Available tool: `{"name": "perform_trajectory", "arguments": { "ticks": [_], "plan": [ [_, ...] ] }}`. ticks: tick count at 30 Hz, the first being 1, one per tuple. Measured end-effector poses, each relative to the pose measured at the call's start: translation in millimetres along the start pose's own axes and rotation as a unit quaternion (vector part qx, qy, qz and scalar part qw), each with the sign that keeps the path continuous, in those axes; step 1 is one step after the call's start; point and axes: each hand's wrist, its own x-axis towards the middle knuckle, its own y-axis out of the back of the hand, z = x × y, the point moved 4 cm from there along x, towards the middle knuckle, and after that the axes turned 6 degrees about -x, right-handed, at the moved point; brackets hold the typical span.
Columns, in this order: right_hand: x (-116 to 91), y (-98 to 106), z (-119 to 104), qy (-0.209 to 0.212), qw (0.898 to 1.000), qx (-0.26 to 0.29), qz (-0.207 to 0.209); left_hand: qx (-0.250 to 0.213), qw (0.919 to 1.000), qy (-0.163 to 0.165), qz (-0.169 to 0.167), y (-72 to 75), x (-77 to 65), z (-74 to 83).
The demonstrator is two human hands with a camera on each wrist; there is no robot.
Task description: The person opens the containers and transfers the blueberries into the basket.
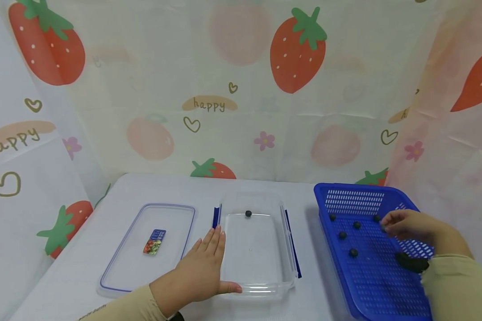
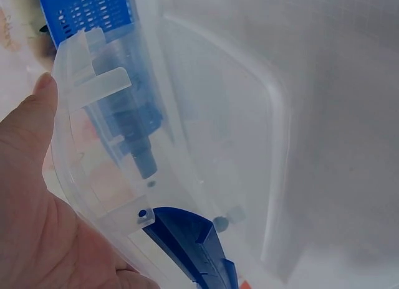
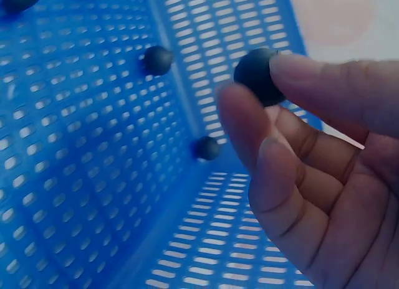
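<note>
My right hand (image 1: 410,225) is over the far right of a blue slotted basket (image 1: 379,296). Between thumb and fingertips it pinches a dark round blueberry (image 3: 257,76), off the basket's floor. Several more blueberries, one of them a blueberry (image 1: 353,253) toward the middle, lie in the basket. A clear plastic container (image 1: 253,254) with blue side clips stands left of the basket, uncovered. Inside it, near the far end, sits one blueberry (image 1: 248,214). My left hand (image 1: 201,269) rests on the container's near left corner, fingers straight along the left side, thumb at the front rim.
On the table's left lies a clear lid (image 1: 124,267) with a blue seal and a small colourful label (image 1: 154,242). The white table (image 1: 305,249) backs onto a strawberry-printed cloth (image 1: 241,133), which also hangs at both sides.
</note>
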Motion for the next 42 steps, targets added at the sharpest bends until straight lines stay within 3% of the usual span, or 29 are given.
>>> {"name": "perform_trajectory", "arguments": {
  "ticks": [15, 23, 35, 42],
  "plan": [
    [-1.2, 1.6, 10.7, -0.044, 0.998, 0.007, 0.055, 0.002, 1.0000, -0.002, 0.003, -1.5, 1.3, -3.1],
    [-2.2, 7.5, 6.3, -0.017, 0.998, 0.030, 0.047, 0.003, 1.0000, -0.004, 0.003, 0.2, 0.2, -1.9],
    [-4.4, 13.9, -40.5, 0.036, 0.998, -0.004, 0.053, 0.004, 1.0000, -0.003, 0.000, 0.2, 0.7, -0.6],
    [14.2, 2.6, -85.7, 0.081, 0.995, -0.026, 0.047, 0.004, 1.0000, 0.003, -0.007, -0.6, 0.6, -0.2]
  ]
}}
